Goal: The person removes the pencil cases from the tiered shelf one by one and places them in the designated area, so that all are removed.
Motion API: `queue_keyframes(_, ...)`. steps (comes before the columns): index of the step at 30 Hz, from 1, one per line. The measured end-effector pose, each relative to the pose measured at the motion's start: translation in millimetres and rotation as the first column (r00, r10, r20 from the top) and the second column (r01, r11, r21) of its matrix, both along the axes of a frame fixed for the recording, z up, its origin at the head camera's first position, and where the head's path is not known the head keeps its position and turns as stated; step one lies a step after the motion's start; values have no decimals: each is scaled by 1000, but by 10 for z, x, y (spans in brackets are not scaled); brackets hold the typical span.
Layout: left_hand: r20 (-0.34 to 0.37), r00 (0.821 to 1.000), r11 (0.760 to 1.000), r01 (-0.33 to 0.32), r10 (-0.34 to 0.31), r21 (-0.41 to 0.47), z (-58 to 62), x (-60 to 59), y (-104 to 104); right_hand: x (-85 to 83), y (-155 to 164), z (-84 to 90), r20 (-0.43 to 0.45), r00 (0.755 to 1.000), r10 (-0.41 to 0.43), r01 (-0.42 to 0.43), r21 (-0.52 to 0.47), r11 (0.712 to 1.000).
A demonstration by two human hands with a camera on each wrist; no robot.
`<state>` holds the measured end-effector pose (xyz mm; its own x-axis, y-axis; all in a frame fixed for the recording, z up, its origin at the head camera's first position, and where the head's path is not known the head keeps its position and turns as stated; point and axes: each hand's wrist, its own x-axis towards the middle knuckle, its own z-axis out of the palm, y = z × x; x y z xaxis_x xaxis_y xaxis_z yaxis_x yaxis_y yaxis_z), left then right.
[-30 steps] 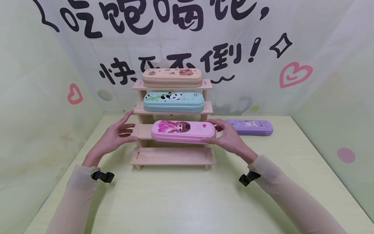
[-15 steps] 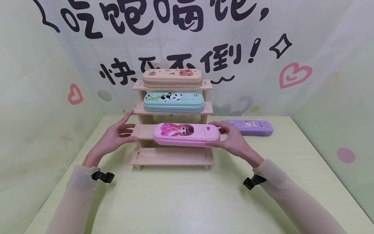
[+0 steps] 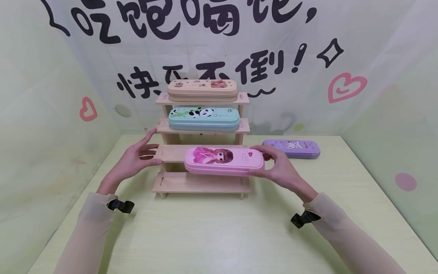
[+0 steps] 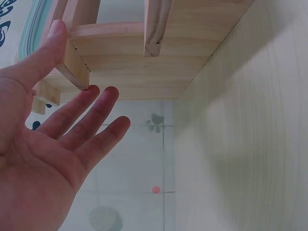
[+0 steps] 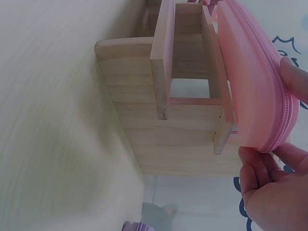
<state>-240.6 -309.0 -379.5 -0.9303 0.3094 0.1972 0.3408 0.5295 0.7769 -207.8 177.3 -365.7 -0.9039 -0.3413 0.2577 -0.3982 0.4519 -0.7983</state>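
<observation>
Pink pencil case (image 3: 224, 161), pinched at its right end by your right hand (image 3: 278, 169), hangs partly off the right of the wooden rack's (image 3: 202, 183) third tier; keep it level. Left hand (image 3: 135, 161), fingers straight, holds nothing beside that tier. Since the earlier frames, the case has slid rightward.

The backdrop (image 3: 219, 57) bears big black Chinese brush characters; at 12 o'clock "快", "不倒!" read plainly. Lettering on the pink case (image 3: 224, 160) is too small.
</observation>
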Motion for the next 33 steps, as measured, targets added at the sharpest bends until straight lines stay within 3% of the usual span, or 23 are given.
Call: queue_keyframes(33, -8, 1000, 1000, 9, -10, -8, 0, 4, -13, 397, 774, -70, -85, 996, 11, -13, -29, 999)
